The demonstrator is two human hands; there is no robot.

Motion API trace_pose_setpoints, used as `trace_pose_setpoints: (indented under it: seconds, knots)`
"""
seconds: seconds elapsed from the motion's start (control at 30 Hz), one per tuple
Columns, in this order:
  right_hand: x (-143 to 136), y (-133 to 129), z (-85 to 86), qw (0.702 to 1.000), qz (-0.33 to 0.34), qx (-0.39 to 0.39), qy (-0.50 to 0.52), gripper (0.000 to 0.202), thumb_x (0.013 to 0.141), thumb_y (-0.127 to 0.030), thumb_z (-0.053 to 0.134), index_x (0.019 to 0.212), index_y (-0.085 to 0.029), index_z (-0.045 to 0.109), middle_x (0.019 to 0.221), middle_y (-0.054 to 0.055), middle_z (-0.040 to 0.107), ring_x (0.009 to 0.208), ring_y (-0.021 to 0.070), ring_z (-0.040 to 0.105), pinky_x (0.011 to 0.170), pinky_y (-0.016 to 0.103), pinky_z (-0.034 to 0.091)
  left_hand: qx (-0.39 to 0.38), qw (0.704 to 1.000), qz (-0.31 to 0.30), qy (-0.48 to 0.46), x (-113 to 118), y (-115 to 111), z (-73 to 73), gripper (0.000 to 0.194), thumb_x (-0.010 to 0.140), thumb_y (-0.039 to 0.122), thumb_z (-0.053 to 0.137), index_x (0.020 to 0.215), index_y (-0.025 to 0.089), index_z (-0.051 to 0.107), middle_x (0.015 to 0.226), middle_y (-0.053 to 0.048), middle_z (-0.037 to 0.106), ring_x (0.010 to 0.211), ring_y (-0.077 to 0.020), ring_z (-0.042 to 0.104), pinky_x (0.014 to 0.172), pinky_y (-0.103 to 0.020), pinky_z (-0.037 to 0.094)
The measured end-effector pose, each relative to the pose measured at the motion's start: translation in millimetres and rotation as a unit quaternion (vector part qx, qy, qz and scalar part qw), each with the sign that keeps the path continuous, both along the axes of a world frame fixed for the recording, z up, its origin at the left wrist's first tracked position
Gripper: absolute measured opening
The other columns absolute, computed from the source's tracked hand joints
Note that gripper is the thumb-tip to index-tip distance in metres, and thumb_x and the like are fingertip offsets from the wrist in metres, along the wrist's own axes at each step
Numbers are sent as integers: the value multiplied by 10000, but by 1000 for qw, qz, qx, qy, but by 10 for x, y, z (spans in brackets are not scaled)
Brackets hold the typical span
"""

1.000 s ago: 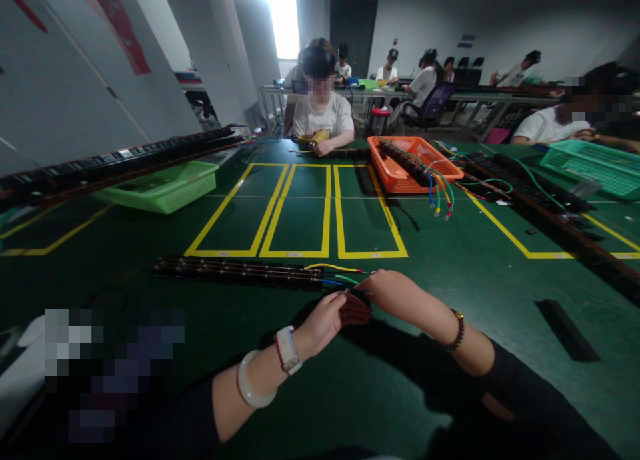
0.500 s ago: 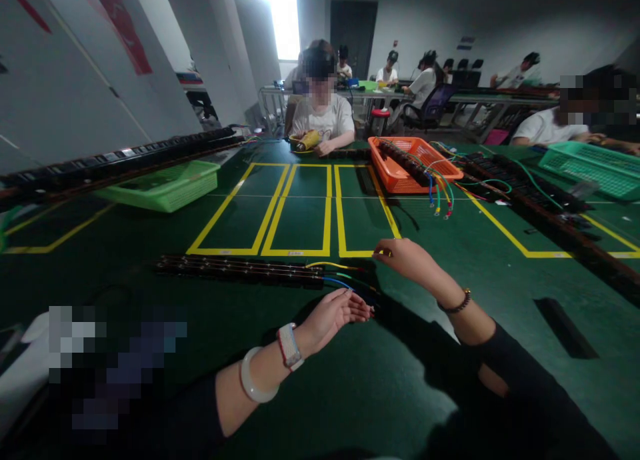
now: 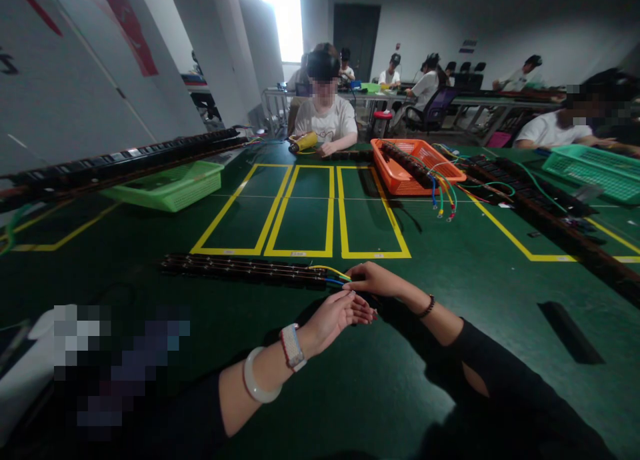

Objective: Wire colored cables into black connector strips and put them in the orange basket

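Note:
A long dark strip assembly [image 3: 245,268] with thin metal lines lies crosswise on the green table. Yellow [image 3: 333,271] and blue wires [image 3: 336,281] run from its right end, with a bit of green between them. My right hand [image 3: 377,279] reaches over these wire ends, its fingers bent down and closed around them; the tips are partly hidden. Just below, my left hand [image 3: 339,319] is turned palm up with its fingers stretched out side by side. Its thumb is close to the blue wire; whether it touches the wire I cannot tell.
Yellow tape outlines [image 3: 299,253] mark the table beyond the strip. An orange basket [image 3: 425,180] holds another wired strip; green [image 3: 173,192] and teal baskets [image 3: 595,177] stand to the sides. A black piece [image 3: 570,332] lies at right. A co-worker [image 3: 326,120] sits opposite.
My right hand has moved left and down from above the table onto the wire ends. My left hand has stayed almost where it was, and the view has shifted slightly.

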State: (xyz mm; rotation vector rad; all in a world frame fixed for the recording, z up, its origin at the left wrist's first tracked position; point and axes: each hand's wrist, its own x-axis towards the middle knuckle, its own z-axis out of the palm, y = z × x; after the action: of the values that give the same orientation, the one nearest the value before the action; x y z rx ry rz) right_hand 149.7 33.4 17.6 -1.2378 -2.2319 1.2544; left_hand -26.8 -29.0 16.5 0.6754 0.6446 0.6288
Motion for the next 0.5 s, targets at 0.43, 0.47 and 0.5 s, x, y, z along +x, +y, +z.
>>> trace_pose_setpoints:
  seconds: [0.43, 0.47, 0.5]
  knots:
    - [-158, -146, 85, 949, -3, 279, -148, 197, 869, -170, 559, 695, -113, 631, 673, 24, 566, 596, 87, 434, 586, 232, 294, -81, 994, 49, -51, 27, 30, -7, 432, 977, 402, 328, 1068, 51, 563, 1085, -214, 634, 951, -249, 647, 937, -434, 440]
    - [-180, -176, 102, 929, 3, 320, -183, 163, 876, -168, 558, 751, -122, 652, 675, 23, 567, 603, 97, 439, 606, 246, 302, -91, 992, 66, -65, 35, 34, -22, 435, 976, 416, 326, 1067, 65, 567, 1087, -198, 636, 966, -244, 642, 948, -435, 436]
    - [-201, -208, 112, 906, 12, 364, -216, 129, 882, -172, 556, 843, -130, 672, 693, 26, 573, 621, 111, 451, 630, 263, 315, -97, 989, 82, -79, 42, 37, -34, 427, 974, 421, 336, 1050, 77, 576, 1074, -181, 642, 975, -234, 637, 955, -428, 434]
